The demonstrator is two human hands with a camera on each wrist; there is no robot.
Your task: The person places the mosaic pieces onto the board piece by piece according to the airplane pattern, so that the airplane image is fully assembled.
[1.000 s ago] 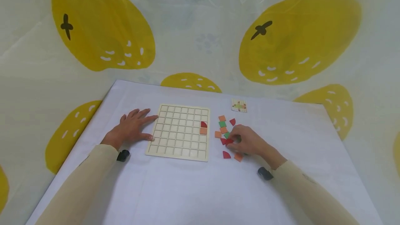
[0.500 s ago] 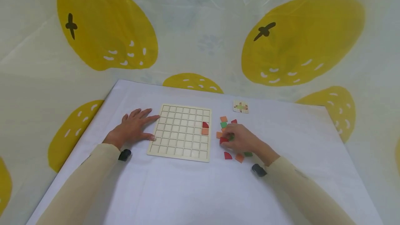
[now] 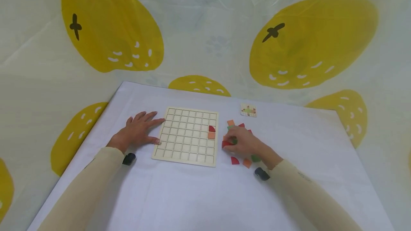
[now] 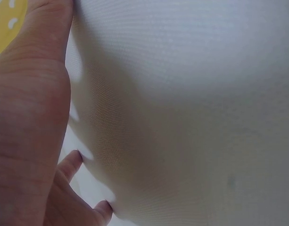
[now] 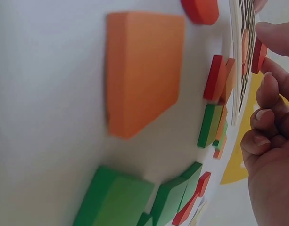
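My left hand (image 3: 136, 131) lies with spread fingers at the left edge of the gridded wooden board (image 3: 179, 159), its thumb and index fingertip touching the rim. The right hand (image 3: 244, 142) is over the loose pieces right of the board, pinching a red piece (image 3: 226, 144). In the right wrist view that red piece (image 5: 259, 56) is between thumb and index finger, raised off the table, the other fingers curled. On the board, a red quarter-round piece (image 3: 212, 128) sits directly above an orange square (image 3: 211, 135). The left wrist view shows the left hand (image 4: 31, 117) on white cloth.
Under and around the right hand are loose orange, green and red pieces, among them a red quarter-round (image 3: 235, 160), an orange square (image 3: 247, 163) and a green piece (image 3: 255, 158). A small pattern card (image 3: 248, 110) lies behind them on the white-covered table (image 3: 179, 199).
From the loose pieces, the right hand has taken hold of a red piece and shifted left toward the board. The left hand has stayed in place at the board's edge.
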